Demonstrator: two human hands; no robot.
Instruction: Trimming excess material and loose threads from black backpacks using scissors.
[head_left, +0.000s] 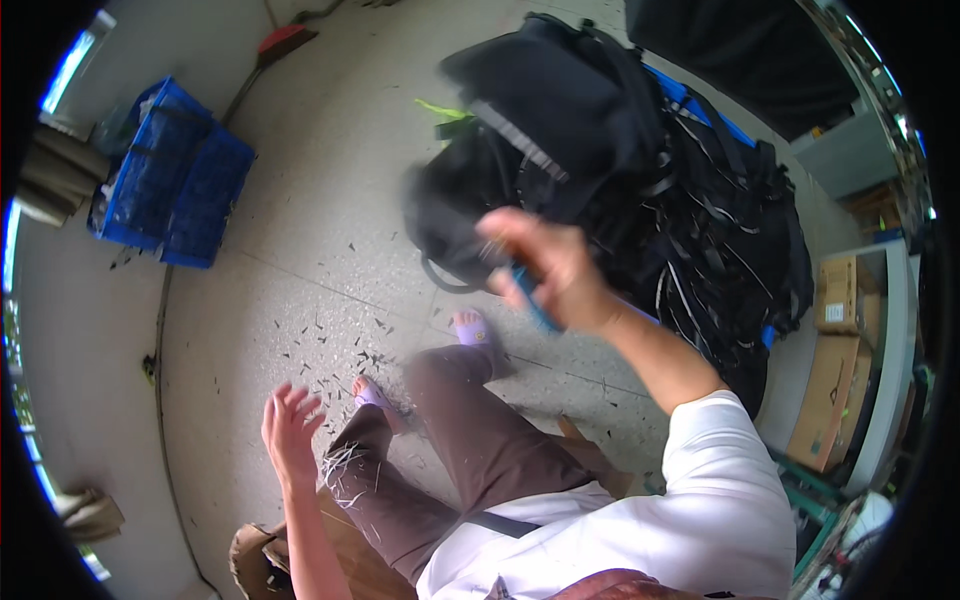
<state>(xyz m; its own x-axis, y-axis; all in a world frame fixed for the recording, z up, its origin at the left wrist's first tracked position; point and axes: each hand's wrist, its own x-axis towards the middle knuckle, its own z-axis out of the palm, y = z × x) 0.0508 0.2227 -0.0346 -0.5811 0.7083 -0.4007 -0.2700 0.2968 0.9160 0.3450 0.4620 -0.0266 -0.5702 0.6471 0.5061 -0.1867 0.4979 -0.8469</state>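
Note:
My right hand (555, 262), smeared by motion, is closed round a small blue-handled tool (537, 296) that looks like thread snips; a metallic part shows by the fingers. Just beyond it lies a large heap of black bags (690, 200) with straps and light-coloured cords. The nearest black bag (460, 200) is blurred, and I cannot tell whether the hand touches it. My left hand (290, 425) hangs open and holds nothing, beside my left knee. Pale thread clippings (350, 475) cling to that knee.
Dark scraps (370, 358) litter the floor round my feet. Two blue crates (205, 190) stand by the left wall. A red dustpan-like thing (285, 42) lies at the far left. Cardboard boxes (835, 385) sit on a shelf at the right, and brown cardboard (360, 550) is under me.

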